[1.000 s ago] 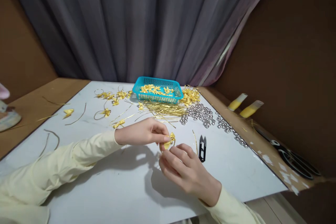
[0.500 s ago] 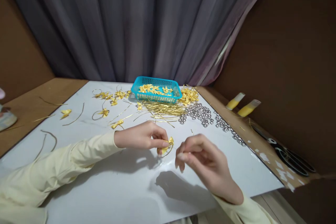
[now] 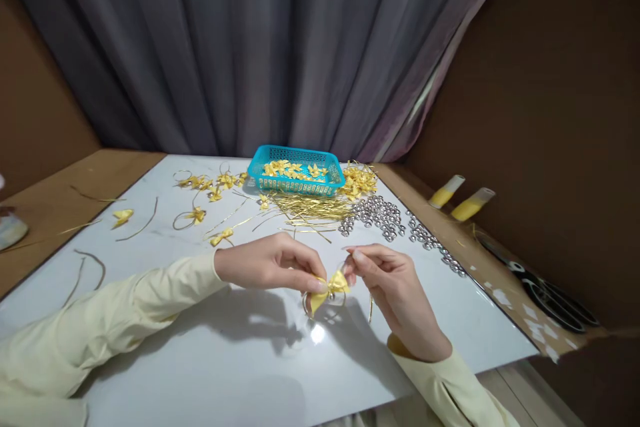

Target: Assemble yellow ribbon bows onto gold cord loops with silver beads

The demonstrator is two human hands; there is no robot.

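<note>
A yellow satin ribbon bow [image 3: 338,282] is pinched between the thumb and fingers of my left hand [image 3: 280,265]. A small silver ring sits at its middle, and a looped gold cord [image 3: 344,307] curves below it. Just to the right, my right hand [image 3: 395,277] has thumb and forefinger pressed together on a thin gold cord that runs up from the bow. Another bit of cord [image 3: 371,308] hangs beneath that hand. Both hands are raised a little above the white board [image 3: 240,360].
A turquoise basket [image 3: 300,188] with ribbon bows stands at the back. Before it lie cut gold cords [image 3: 315,208] and silver rings [image 3: 380,213]; more bows [image 3: 197,215] lie at left. Scissors [image 3: 550,297] and two yellow-filled tubes [image 3: 473,205] rest on the right.
My right hand has moved up and now pinches the cord near the bow. In my left hand the bow has turned, so its knot and ring face me.
</note>
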